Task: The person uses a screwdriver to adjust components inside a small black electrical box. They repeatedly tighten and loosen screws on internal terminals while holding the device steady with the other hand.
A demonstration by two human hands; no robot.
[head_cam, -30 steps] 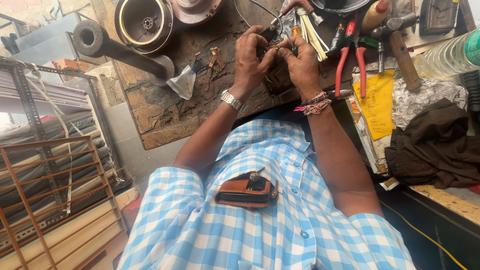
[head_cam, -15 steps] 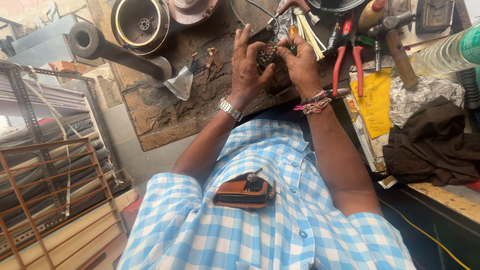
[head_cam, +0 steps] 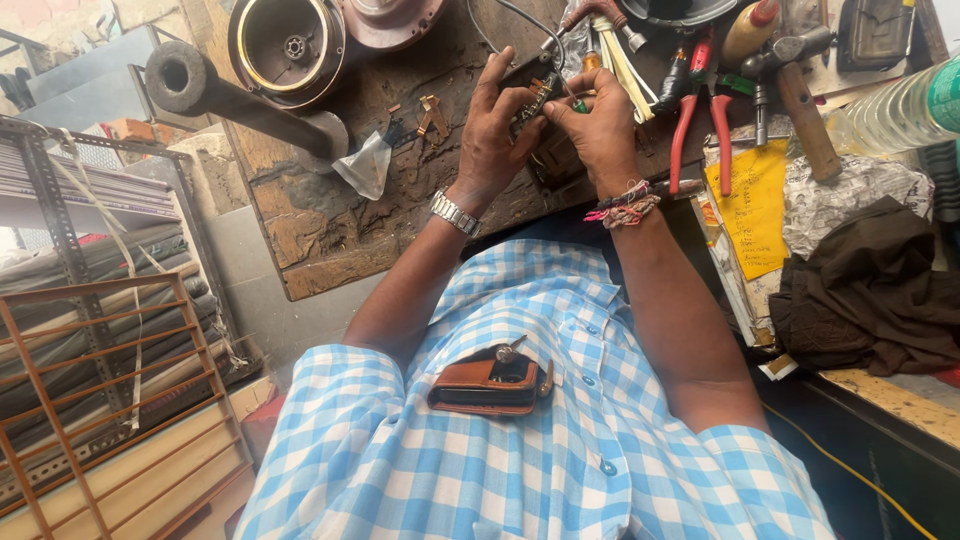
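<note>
Head view: the left hand (head_cam: 492,135) and the right hand (head_cam: 601,128) meet over the worn dark wooden workbench (head_cam: 330,220), both curled and pinching a small dark metal part with copper-coloured bits (head_cam: 530,100) held between their fingertips, the part sitting at the gap where the two hands come together, above the bench surface. A silver metal wristwatch (head_cam: 455,213) sits on the left wrist and coloured thread bands (head_cam: 622,208) on the right; red-handled pliers (head_cam: 700,110) lie just beside the right hand, and a crumpled clear plastic bag (head_cam: 365,165) lies near the left hand.
</note>
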